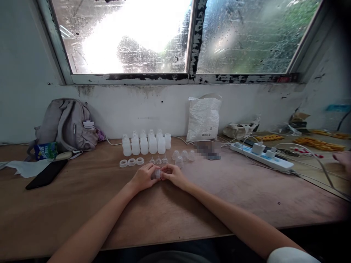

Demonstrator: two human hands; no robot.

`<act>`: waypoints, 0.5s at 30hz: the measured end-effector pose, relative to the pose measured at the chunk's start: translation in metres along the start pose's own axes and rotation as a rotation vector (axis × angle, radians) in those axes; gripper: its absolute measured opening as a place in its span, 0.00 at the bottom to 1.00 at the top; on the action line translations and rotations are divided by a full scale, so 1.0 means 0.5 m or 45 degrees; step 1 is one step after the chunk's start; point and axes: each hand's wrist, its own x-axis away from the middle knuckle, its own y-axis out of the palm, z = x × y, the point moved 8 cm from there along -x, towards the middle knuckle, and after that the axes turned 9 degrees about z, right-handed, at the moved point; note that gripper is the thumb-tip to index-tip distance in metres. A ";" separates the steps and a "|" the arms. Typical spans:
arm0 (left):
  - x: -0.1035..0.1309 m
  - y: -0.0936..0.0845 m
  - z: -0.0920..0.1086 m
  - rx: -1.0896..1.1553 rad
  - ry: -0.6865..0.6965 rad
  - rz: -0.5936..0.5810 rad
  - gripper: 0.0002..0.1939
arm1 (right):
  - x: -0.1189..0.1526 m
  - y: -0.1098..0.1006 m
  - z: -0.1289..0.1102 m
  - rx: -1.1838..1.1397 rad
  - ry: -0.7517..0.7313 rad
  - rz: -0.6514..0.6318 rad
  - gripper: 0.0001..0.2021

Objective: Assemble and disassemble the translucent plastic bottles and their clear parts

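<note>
Between my hands, low over the wooden table [142, 219], is a small clear ribbed piece [158, 174]. My left hand [144, 177] has its fingers closed round the left side of it, and my right hand [174, 175] pinches it from the right. Just beyond them lie white rings [132, 162], clear nipples [158, 160] and several clear domed caps [184, 156]. Behind these stand rows of frosted white bottles [144, 143], most with clear tops; the rightmost bottle [168, 141] has none.
A backpack [64, 124], a black phone [47, 174] and a snack packet [46, 150] are at the left. A white plastic bag [203, 117] leans on the wall. To the right lies a power strip [263, 157] with cables; another person's hand [342, 158] shows at the far right.
</note>
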 end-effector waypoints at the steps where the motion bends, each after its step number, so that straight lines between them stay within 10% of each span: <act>1: 0.000 0.001 0.000 0.002 -0.001 -0.003 0.17 | 0.000 0.000 0.000 -0.003 -0.003 -0.003 0.13; 15: 0.003 0.005 -0.001 0.030 -0.006 -0.024 0.17 | 0.006 -0.001 -0.012 0.125 -0.074 0.029 0.10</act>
